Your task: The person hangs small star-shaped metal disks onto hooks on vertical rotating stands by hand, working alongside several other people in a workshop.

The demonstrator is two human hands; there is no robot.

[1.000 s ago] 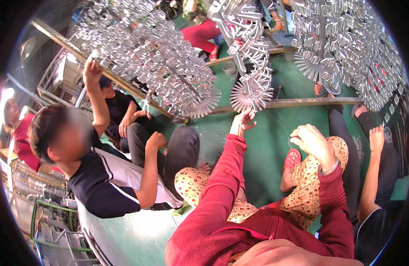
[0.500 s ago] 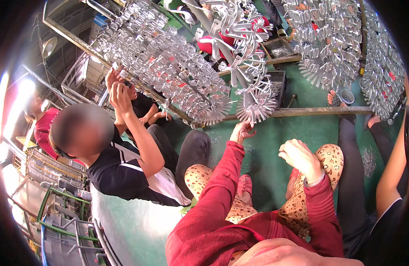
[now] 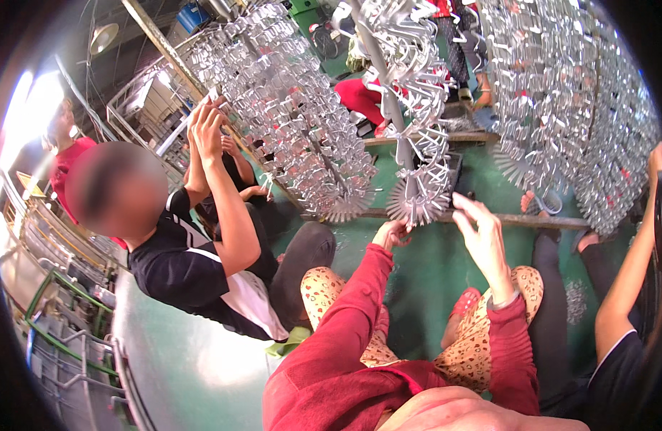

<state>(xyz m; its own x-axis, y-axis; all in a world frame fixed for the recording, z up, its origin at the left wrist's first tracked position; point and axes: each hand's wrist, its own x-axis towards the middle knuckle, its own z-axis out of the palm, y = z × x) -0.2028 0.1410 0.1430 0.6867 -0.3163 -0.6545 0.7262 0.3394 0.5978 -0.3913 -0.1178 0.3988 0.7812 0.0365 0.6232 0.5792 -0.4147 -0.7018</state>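
In front of me hangs a grey pole [image 3: 385, 79] crowded with white and silver hooked metal pieces [image 3: 430, 122]. A fan-like ring of flat metal prongs [image 3: 418, 207] flares at its near end. My left hand [image 3: 394, 235] is at the ring's lower left edge, fingers curled in and closed; what they pinch is too small to make out. To the right of the ring, my right hand [image 3: 482, 241] is raised with its fingers stretched and apart, holding nothing.
Dense racks of shiny metal clips [image 3: 288, 108] hang at left and more clips [image 3: 546, 93] at right. A co-worker [image 3: 194, 266] sits close on my left with raised hands. Another person's arm [image 3: 622, 287] reaches up at right. A metal rail [image 3: 518, 220] crosses low behind the ring.
My right hand has risen toward the ring and its fingers have opened out from a curled shape. My left hand stays at the ring's edge. The view has shifted slightly.
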